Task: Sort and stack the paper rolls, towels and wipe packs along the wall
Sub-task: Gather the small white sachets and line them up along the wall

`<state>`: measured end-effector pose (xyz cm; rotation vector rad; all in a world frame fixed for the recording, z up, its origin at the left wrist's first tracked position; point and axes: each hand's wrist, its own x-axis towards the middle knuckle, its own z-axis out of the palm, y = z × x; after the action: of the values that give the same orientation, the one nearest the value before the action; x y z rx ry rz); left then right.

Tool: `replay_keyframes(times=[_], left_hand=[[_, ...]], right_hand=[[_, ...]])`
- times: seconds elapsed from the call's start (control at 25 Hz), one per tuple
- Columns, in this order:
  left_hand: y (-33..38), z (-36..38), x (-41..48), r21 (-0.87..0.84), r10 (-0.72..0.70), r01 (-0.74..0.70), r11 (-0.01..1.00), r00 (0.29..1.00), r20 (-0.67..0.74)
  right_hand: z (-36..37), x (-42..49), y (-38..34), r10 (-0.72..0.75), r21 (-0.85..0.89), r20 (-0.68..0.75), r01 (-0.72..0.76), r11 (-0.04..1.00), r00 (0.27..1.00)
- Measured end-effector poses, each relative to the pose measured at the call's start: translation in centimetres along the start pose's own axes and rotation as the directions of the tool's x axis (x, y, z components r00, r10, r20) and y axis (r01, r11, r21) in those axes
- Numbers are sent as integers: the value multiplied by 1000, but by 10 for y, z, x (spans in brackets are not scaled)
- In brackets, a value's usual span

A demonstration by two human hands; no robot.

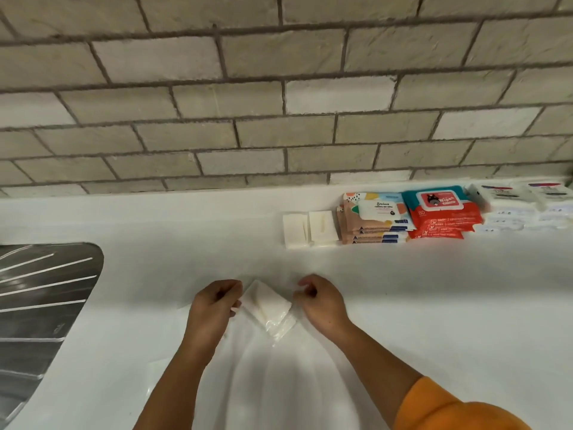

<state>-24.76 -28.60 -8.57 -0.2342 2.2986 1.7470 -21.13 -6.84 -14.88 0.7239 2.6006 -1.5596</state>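
A small white tissue pack [266, 305] in a clear wrapper lies turned cornerwise on the white counter [434, 305], near its front edge and well apart from the wall; the left hand [214, 302] pinches its left edge with curled fingers; the right hand [319, 301], fingers also curled, pinches the wrapper at the right corner. Along the brick wall [279, 103] sit two small white packs [308, 229] side by side; just right of them, a stack of pastel wipe packs [372, 221]; then red and teal wipe packs [440, 215]; then stacks of white packs [524, 203]. A steel drainboard [40, 290] lies far left; an orange sleeve [449, 408] shows lower right.
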Motion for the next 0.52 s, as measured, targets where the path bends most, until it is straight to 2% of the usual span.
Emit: replay_keyframes(times=[0.12,0.2,0.28,0.36,0.44,0.52], left_hand=[[-20,-31,-22,30,-1,2,1000,999,-39],[-32,-54,-31,65,-13,18,998,997,-81],[-43,-75,-39,150,-13,34,988,991,-136],[-57,-91,-45,354,29,54,934,973,-227],[-69,-101,-51,578,68,113,808,957,-281],[-78,-107,-56,654,-45,240,718,953,-300]], right_hand=[[19,-23,12,-269,-194,1,264,945,963],[30,-43,26,-431,-396,103,435,809,896],[34,-53,38,-546,-526,174,546,652,820],[33,-52,41,-574,-529,130,546,650,808],[32,-50,40,-556,-482,54,509,713,830],[34,-49,41,-545,-453,19,493,743,838]])
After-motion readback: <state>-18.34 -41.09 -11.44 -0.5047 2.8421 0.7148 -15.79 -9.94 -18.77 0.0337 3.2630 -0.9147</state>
